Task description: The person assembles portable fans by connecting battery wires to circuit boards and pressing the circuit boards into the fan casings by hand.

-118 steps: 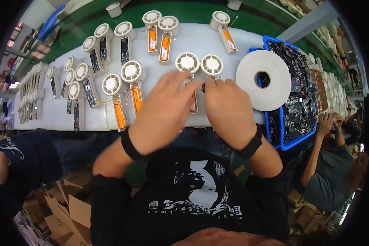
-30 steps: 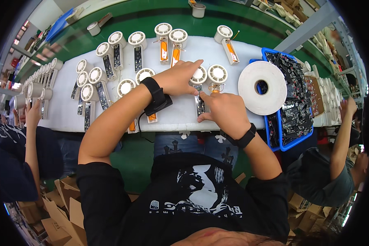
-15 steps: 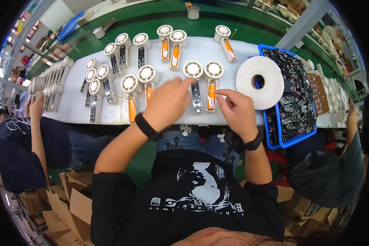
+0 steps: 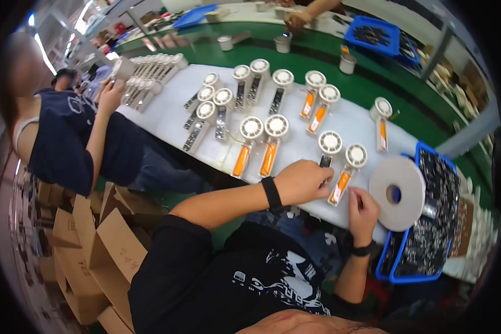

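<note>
- Two bare hands work at the near edge of a long white counter, on a pair of small handheld fans lying side by side with their round heads pointing away.
- Left hand, a black band on its wrist, lies curled over the handle of the dark-handled fan; its fingertips press down on the handle, though whether they grip it cannot be told.
- Right hand rests just beside the orange-handled fan, fingers loosely bent near the handle's lower end, nothing visibly held.
- A big white tape roll sits to the right of the right hand, overlapping a blue tray filled with small dark parts.
- Further fans lie in pairs across the counter to the left and far side, some orange-handled, some dark.
- A seated co-worker at far left holds another fan up; cardboard boxes stand on the floor below.
- Each fan looks light and rigid, a smooth plastic shell likely to slide on the counter; the slim handle seems the safest hold, while the grilled head appears the more delicate part.
</note>
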The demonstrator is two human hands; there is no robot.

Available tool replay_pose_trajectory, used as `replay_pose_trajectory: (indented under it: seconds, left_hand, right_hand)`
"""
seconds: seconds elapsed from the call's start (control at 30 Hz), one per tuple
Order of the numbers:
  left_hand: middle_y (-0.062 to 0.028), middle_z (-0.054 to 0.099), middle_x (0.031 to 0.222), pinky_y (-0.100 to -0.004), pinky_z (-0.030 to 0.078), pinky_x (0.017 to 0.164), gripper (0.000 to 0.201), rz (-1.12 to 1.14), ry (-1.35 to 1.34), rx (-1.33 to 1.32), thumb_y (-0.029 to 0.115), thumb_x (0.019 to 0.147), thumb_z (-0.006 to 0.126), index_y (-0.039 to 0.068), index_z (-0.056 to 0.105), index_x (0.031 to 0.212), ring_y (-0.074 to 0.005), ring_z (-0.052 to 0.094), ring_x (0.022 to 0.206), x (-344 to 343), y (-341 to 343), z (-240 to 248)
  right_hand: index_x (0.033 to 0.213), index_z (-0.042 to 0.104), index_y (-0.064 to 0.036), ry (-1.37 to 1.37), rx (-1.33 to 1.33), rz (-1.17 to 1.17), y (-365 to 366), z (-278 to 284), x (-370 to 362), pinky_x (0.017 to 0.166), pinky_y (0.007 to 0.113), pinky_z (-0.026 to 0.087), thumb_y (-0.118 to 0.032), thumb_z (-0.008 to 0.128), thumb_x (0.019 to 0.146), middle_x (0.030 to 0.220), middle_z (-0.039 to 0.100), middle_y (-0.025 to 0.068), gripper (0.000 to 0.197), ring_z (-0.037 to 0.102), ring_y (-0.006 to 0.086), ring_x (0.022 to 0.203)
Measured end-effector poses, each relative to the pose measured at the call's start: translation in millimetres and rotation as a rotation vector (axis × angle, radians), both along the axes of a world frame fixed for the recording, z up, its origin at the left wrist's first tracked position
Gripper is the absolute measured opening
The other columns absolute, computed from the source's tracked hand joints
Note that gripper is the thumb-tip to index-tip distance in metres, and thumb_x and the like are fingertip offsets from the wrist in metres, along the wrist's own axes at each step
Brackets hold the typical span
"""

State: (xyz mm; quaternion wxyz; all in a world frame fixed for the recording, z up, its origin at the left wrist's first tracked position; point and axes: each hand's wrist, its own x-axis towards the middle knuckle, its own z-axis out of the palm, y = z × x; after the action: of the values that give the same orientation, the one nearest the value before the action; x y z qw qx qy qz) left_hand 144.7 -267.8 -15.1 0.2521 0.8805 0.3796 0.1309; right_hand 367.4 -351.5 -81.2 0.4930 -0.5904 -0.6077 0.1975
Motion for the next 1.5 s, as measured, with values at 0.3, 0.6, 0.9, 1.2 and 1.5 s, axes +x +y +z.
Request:
replay_pose_trajectory:
  seconds: [0.3, 0.6, 0.9, 1.2, 1.5]
  left_hand:
    - [-0.014, 0.069, 0.078, -0.0372, 0.053, 0.066, 0.02, 0.466, -0.102, 0.145, 0.021, 0.086, 0.067, 0.011, 0.071, 0.103, -0.0282, 0.067, 0.069, -103, 78, 110]
    - [-0.016, 0.075, 0.089, -0.0433, 0.056, 0.08, 0.026, 0.667, 0.449, 0.339, 0.03, 0.086, 0.064, 0.009, 0.075, 0.097, -0.0343, 0.072, 0.083, -229, 294, 36]
    - [-0.0194, 0.074, 0.097, -0.0408, 0.056, 0.082, 0.031, 0.33, 0.444, -0.345, 0.015, 0.089, 0.055, 0.007, 0.071, 0.115, -0.0346, 0.072, 0.088, -230, 302, 48]
    - [-0.0213, 0.074, 0.104, -0.0439, 0.055, 0.09, 0.035, 0.188, 0.33, 0.344, 0.022, 0.094, 0.061, 0.009, 0.066, 0.126, -0.0375, 0.071, 0.101, -102, 378, 64]
    - [-0.0292, 0.062, 0.131, -0.048, 0.052, 0.097, 0.06, 0.007, 0.531, 0.295, 0.044, 0.091, 0.068, 0.005, 0.057, 0.136, -0.044, 0.063, 0.116, 58, 456, -14]
  right_hand:
    - [0.098, 0.072, 0.0045, -0.012, -0.084, 0.065, 2, 21, -7, 0.06, 0.027, 0.047, -0.002, 0.067, 0.093, 0.077, 0.069, 0.0087, 0.009, 0.06, 0.0119, 0.064]
    - [0.097, 0.072, 0.0043, 0.05, -0.125, 0.022, 2, 20, -9, 0.06, 0.027, 0.048, 0.0, 0.067, 0.091, 0.076, 0.068, 0.0101, 0.009, 0.061, 0.0125, 0.064]
    - [0.095, 0.072, 0.0024, -0.043, -0.101, 0.043, 6, 21, -6, 0.059, 0.029, 0.049, 0.0, 0.068, 0.089, 0.076, 0.07, 0.0125, 0.007, 0.064, 0.0196, 0.062]
    - [0.093, 0.072, 0.0007, -0.07, -0.121, 0.022, 10, 23, -4, 0.054, 0.03, 0.047, -0.001, 0.069, 0.087, 0.074, 0.069, 0.0117, 0.007, 0.063, 0.02, 0.058]
    - [0.093, 0.073, -0.0042, -0.08, -0.116, 0.029, 12, 26, -6, 0.05, 0.034, 0.047, -0.005, 0.072, 0.086, 0.072, 0.067, 0.0096, 0.007, 0.062, 0.0215, 0.054]
